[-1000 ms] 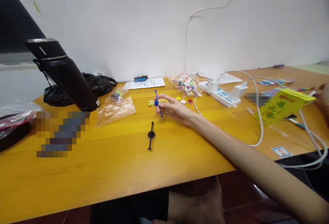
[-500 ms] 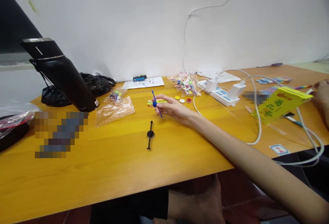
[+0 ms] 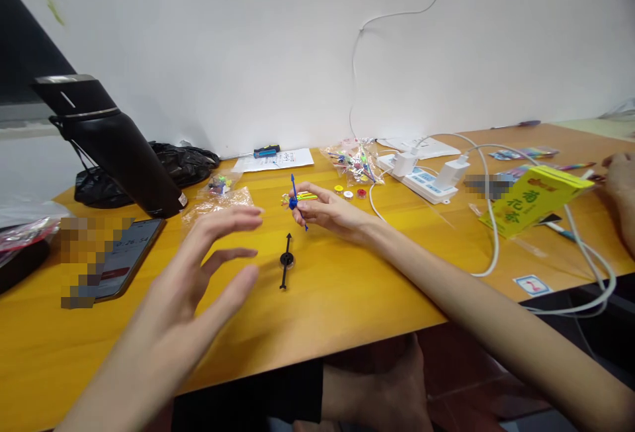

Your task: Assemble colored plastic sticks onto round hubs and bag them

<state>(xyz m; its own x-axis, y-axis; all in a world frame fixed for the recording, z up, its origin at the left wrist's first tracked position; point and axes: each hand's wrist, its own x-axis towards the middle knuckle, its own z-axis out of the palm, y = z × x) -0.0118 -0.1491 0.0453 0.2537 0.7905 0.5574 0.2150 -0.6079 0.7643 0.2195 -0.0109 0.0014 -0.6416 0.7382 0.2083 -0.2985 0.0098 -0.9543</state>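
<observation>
My right hand (image 3: 327, 210) reaches across the yellow-orange table (image 3: 347, 293) and pinches a thin blue stick with a small blue wheel (image 3: 294, 200), held upright just above the surface. A black stick with a black wheel (image 3: 286, 260) lies flat on the table in front of it. My left hand (image 3: 198, 273) hovers over the table to the left of the black piece, fingers spread, holding nothing. Small yellow, white and red round parts (image 3: 349, 192) lie just behind my right hand.
A black flask (image 3: 112, 147) leans at the left by a phone (image 3: 122, 257) and a black bag (image 3: 163, 161). Clear bags of parts (image 3: 354, 161), a screwdriver (image 3: 265, 151), a power strip (image 3: 421, 177) with cables and a yellow box (image 3: 533, 200) sit behind. Another person's hand (image 3: 620, 180) is at far right.
My left hand has come into view from the lower left, open over the table. My right hand keeps the blue stick, tilted slightly more upright and a little lower.
</observation>
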